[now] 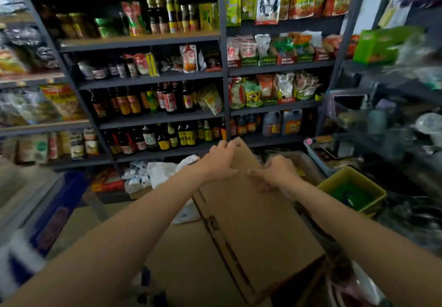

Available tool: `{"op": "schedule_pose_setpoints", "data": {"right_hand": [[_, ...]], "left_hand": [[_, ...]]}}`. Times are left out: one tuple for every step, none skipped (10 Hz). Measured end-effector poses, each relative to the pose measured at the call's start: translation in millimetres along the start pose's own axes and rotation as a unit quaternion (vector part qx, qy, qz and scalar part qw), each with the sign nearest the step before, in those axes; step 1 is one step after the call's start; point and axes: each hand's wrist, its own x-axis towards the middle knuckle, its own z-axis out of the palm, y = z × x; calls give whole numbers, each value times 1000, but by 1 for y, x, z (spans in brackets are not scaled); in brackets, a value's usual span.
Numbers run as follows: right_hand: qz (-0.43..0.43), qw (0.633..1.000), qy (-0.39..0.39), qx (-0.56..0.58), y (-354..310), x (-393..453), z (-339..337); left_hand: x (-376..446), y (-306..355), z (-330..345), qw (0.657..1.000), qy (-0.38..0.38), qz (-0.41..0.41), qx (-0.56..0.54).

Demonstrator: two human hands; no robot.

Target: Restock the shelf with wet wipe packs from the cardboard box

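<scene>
The left hand (221, 160) curls its fingers (224, 147) over the far top edge of the cardboard box (258, 223); the right hand (275, 174) grasps the box's right side, fingers bent against the panel. The box is closed and tilted, so its contents are hidden. Beside it on the right, a yellow-green bin (373, 187) holds something green. Behind, the dark shelf (162, 117) carries bottles and packets.

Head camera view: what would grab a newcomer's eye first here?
Two bare forearms reach forward, the left hand and right hand both gripping a long brown cardboard box in the centre. Behind stand dark metal shelves crowded with sauce bottles and bright snack packets; a yellow plastic basket sits lower right.
</scene>
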Motion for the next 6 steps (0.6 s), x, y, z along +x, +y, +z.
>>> {"op": "schedule_pose_setpoints", "data": {"right_hand": [[9, 1000, 2, 12, 5, 93, 6], [7, 1000, -25, 15, 18, 198, 13], [7, 999, -51, -8, 34, 304, 26], [68, 990, -122, -37, 69, 374, 55], [214, 947, -234, -45, 117, 410, 78], [245, 933, -262, -38, 127, 457, 61]], "left_hand": [[79, -22, 10, 998, -25, 5, 63], [168, -51, 26, 995, -60, -9, 77], [259, -81, 41, 992, -113, -32, 42], [332, -105, 58, 985, -164, -61, -5], [380, -118, 70, 975, -217, -50, -9], [424, -125, 74, 966, -249, -63, -19]]}}
